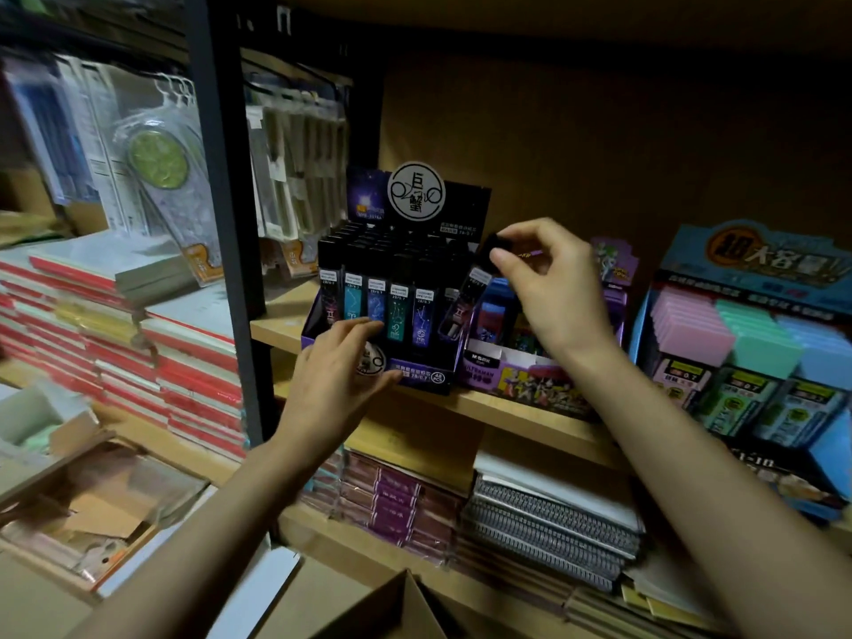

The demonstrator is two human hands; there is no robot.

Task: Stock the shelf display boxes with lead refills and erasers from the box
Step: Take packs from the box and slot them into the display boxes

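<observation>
A purple display box [417,378] stands on the wooden shelf [516,415], packed with upright black-capped lead refill tubes [399,311]. My left hand [343,366] rests flat against the box's front left corner, fingers spread on the front tubes. My right hand [551,281] pinches the black cap of one lead refill tube [465,302], which leans tilted at the box's right end. To the right stands a lower purple display box [521,375] with erasers, partly hidden behind my right wrist.
A blue display box [756,352] of pastel erasers and refills fills the shelf's right. Notebooks [553,523] lie stacked on the shelf below. A black upright post [226,214] divides the shelves; red-edged book stacks [184,362] sit left. A cardboard box flap [396,606] shows at the bottom.
</observation>
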